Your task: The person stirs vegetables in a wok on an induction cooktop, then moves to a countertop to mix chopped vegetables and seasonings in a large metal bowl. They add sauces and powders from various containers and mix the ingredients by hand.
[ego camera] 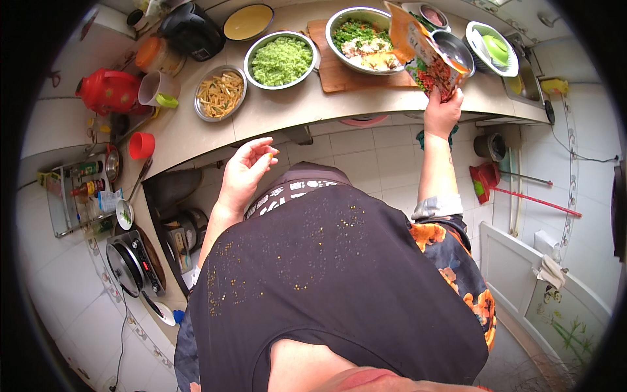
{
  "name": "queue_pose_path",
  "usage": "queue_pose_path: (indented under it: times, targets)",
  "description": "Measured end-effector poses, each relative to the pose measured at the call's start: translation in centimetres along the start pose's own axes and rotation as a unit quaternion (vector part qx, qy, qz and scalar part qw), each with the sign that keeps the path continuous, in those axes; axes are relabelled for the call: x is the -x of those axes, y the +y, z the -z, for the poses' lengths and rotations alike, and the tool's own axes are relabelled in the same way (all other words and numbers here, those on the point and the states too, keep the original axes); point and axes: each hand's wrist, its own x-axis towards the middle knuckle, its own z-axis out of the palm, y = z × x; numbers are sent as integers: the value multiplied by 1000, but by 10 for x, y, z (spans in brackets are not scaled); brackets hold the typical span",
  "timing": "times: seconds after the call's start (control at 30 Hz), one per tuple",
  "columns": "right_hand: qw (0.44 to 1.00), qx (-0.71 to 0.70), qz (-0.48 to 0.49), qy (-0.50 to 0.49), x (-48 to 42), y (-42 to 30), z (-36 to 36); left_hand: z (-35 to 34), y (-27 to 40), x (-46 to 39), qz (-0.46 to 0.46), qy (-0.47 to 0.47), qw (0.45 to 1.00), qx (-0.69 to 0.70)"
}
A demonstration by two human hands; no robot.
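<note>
My right hand [442, 111] grips the lower end of an orange printed seasoning packet [431, 59], whose upper end tilts over a metal bowl [329, 36]. Chopped greens [359, 32], a pale crumbly food and a yellowish powder or liquid fill that bowl. Under it lies a wooden cutting board [343, 86]. My left hand [251, 164] is raised in front of the counter, fingers loosely curled and apart, holding nothing; an orange-yellow smear shows on a fingertip. Closest to it on the counter are a bowl of shredded green vegetable [281, 61] and a metal dish of yellowish strips [220, 94].
Left along the counter [274, 108] stand a red kettle [110, 90], a clear measuring cup [156, 89], a red cup [142, 145] and an induction cooker with a lidded pan [125, 269]. To the right are a white-and-green colander [491, 49] and a sink [531, 83]. A red broom [482, 182] leans below.
</note>
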Motion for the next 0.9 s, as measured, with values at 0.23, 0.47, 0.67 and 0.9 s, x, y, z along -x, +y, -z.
queue_pose_path:
  times: [0.23, 0.47, 0.67, 0.9]
  targets:
    - [1000, -10, 2, 13, 2, 2, -3, 3, 0, 0, -3, -2, 1000, 0]
    - [999, -38, -31, 11, 3, 3, -6, 6, 2, 1, 4, 2, 1000, 0]
    - [924, -290, -240, 58, -3, 39, -18, 8, 1, -5, 2, -2, 1000, 17]
    - [673, -600, -429, -56, 27, 77, -44, 12, 2, -3, 4, 6, 999, 41]
